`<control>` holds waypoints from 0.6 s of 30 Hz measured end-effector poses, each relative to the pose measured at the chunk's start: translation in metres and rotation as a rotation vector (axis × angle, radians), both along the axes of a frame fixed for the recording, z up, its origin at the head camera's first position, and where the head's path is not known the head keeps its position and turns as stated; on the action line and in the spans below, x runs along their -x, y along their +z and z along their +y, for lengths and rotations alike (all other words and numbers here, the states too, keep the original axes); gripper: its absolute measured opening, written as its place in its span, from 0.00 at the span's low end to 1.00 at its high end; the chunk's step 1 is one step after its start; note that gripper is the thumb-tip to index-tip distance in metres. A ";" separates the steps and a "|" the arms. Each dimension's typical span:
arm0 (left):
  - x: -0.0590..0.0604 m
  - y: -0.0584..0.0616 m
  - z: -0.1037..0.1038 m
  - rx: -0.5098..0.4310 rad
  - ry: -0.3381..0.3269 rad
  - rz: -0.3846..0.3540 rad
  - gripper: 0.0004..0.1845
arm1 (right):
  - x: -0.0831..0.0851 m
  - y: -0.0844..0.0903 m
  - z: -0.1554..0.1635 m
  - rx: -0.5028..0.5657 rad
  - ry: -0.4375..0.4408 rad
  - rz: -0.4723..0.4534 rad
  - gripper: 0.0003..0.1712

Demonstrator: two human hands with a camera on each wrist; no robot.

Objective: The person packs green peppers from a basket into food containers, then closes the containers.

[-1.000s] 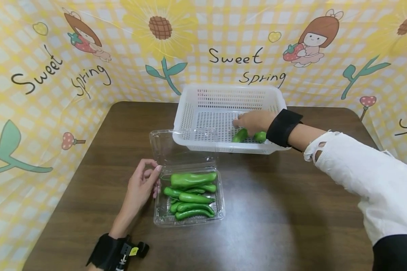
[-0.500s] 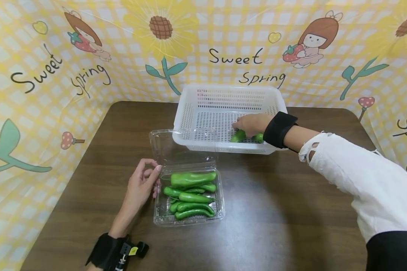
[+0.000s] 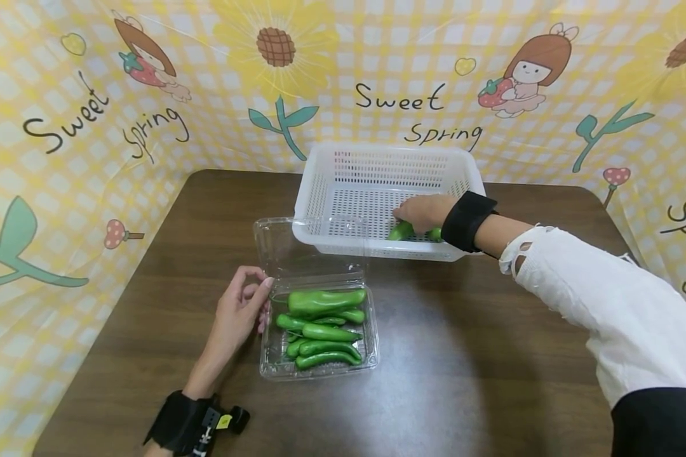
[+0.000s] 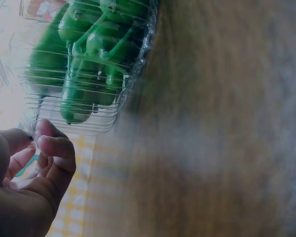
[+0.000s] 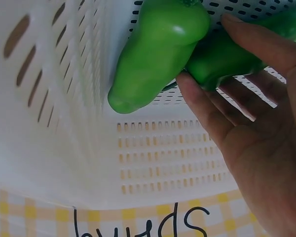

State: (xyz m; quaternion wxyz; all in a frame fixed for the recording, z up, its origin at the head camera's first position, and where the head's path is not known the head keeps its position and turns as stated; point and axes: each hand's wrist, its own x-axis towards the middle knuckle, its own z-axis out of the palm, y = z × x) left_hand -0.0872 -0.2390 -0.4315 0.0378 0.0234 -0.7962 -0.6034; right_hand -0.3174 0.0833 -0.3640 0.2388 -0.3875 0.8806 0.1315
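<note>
In the head view my left hand (image 3: 237, 311) pinches the left edge of a clear plastic clamshell container (image 3: 267, 368), thumb and forefinger right at the hinge side. Several long green peppers (image 3: 327, 301) lie inside it, and its lid (image 3: 286, 251) stands raised at the back. My right hand (image 3: 425, 211) reaches down into a white plastic basket (image 3: 320, 168). In the right wrist view its thumb and fingers close round a dark green pepper (image 5: 209, 64). A larger, lighter green pepper (image 5: 158, 54) lies beside that one, against the basket wall.
The brown wooden table (image 3: 469, 381) carries both containers, the basket at the back and the clamshell in front of it. The clamshell's lid overlaps the basket's front left corner in the head view. A yellow checked cloth (image 3: 206, 38) hangs behind and at the sides.
My right hand has dipped slightly lower and toward the left among the peppers in the basket. The left hand and the clamshell have stayed put.
</note>
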 end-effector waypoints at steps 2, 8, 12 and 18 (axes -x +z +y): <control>0.000 0.000 0.000 -0.004 0.003 -0.001 0.14 | 0.000 0.000 0.000 0.000 0.006 0.009 0.25; -0.001 0.000 0.000 -0.010 0.007 0.002 0.13 | -0.002 -0.001 -0.001 -0.007 0.005 0.023 0.24; -0.001 0.000 0.000 -0.009 0.008 0.007 0.13 | -0.002 0.000 -0.002 -0.017 0.000 0.034 0.24; -0.002 -0.001 -0.001 -0.009 0.000 0.005 0.14 | -0.003 -0.001 -0.002 -0.024 -0.007 0.037 0.23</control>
